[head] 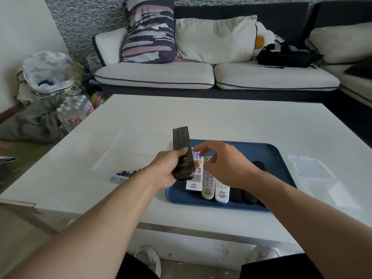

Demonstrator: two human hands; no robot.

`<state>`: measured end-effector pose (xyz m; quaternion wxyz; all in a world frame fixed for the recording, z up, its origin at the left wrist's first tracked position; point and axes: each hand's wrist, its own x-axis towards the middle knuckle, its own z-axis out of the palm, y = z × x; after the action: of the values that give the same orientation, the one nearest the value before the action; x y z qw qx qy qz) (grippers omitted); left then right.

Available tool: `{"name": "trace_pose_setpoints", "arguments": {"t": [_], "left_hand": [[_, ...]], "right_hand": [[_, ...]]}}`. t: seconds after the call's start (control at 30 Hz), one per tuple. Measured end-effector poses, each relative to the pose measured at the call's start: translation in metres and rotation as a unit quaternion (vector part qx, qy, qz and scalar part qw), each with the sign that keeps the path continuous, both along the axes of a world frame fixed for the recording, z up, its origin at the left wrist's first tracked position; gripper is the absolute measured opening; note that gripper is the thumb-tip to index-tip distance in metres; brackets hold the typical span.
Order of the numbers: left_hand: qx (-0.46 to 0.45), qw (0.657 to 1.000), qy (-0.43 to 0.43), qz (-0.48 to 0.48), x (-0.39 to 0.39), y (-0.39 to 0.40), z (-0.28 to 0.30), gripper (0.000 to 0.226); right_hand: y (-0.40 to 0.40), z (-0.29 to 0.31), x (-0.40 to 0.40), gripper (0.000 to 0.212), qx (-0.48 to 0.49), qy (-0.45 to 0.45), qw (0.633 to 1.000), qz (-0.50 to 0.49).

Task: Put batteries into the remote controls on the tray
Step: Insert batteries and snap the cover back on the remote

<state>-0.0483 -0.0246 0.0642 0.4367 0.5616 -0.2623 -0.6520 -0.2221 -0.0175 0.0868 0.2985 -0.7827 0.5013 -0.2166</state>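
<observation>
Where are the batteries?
The batteries lie in a clear box on the white table, left of the blue tray and left hand.

White counter (201, 117) in front of a dark sofa (241, 15) with white cushions (155, 74). Patterned pillow (149, 29); grey textured wall (84, 23). Daylight.

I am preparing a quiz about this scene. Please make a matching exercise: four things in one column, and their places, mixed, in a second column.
Things:
1. black remote
2. white remotes
3. batteries
4. striped pillow

Places:
A. on the sofa
B. in a clear box left of the tray
C. held in the left hand
D. lying on the blue tray

Pairs: 1-C, 2-D, 3-B, 4-A
</observation>
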Motion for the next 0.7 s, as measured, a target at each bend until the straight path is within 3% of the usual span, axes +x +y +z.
{"name": "trace_pose_setpoints", "arguments": {"t": [0.1, 0.2, 0.37, 0.5, 0.6, 0.7], "left_hand": [[0.025, 1.0, -0.002, 0.012, 0.005, -0.001, -0.002, 0.023], [0.04, 0.999, -0.021, 0.002, 0.005, 0.0, -0.003, 0.023], [0.038, 0.998, -0.053, -0.002, 0.006, 0.003, -0.002, 0.014], [0.049, 0.995, -0.082, -0.028, 0.014, 0.003, -0.009, 0.019], [0.039, 0.988, -0.136, -0.06, 0.019, 0.005, -0.014, 0.023], [0.012, 0.962, -0.246, -0.114, 0.028, 0.006, -0.016, 0.035]], "right_hand": [[0.01, 0.001, 0.007, 0.043, -0.014, 0.02, 0.998, 0.065], [0.017, -0.007, 0.018, 0.052, -0.061, 0.135, 0.986, 0.077], [0.015, -0.017, 0.038, 0.029, -0.17, 0.209, 0.961, 0.063], [0.013, -0.023, 0.046, 0.022, -0.224, 0.28, 0.93, 0.075], [0.014, -0.025, 0.053, 0.021, -0.237, 0.324, 0.91, 0.102], [0.017, -0.032, 0.061, 0.019, -0.256, 0.365, 0.889, 0.102]]}}
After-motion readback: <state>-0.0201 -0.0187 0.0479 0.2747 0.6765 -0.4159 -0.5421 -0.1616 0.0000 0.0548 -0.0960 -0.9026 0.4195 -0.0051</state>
